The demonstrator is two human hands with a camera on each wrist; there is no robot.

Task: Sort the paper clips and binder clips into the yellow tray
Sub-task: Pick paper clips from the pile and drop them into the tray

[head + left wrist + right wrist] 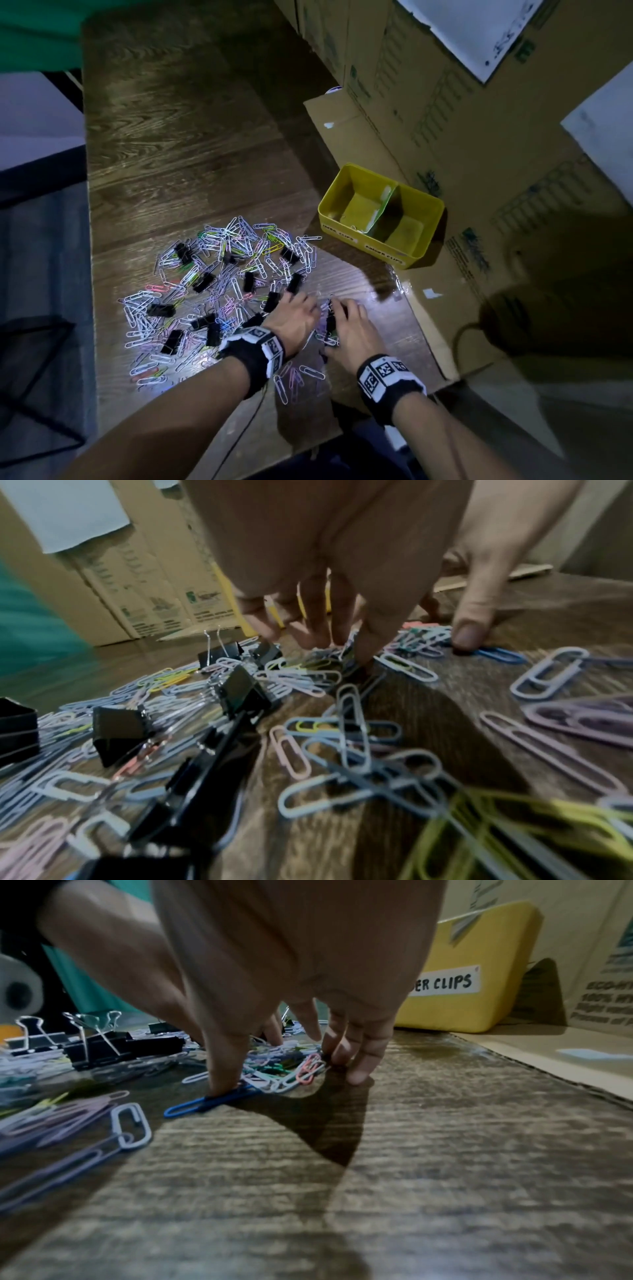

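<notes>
- The paper clips (219,291) lie in a wide heap on the wooden table (178,130), in the lower middle of the head view, with black binder clips (203,281) mixed among them.
- The yellow tray (380,210) stands at the right of the heap, a little apart from it, and a divider splits it in two compartments.
- The tray touches the cardboard boxes (462,120), which fill the upper right of the frame, and a flat cardboard flap lies under it.
- The left hand (294,318) is at the lower right edge of the heap, its fingers (369,642) spread and pointing down into the clips.
- The right hand (352,329) is just beside it; its fingers (363,1066) are spread with the tips on the table, and the thumb presses on a blue paper clip (205,1103).
- I cannot tell if either hand holds a clip.
- Both wrists wear black bands (255,356) with printed markers.
</notes>
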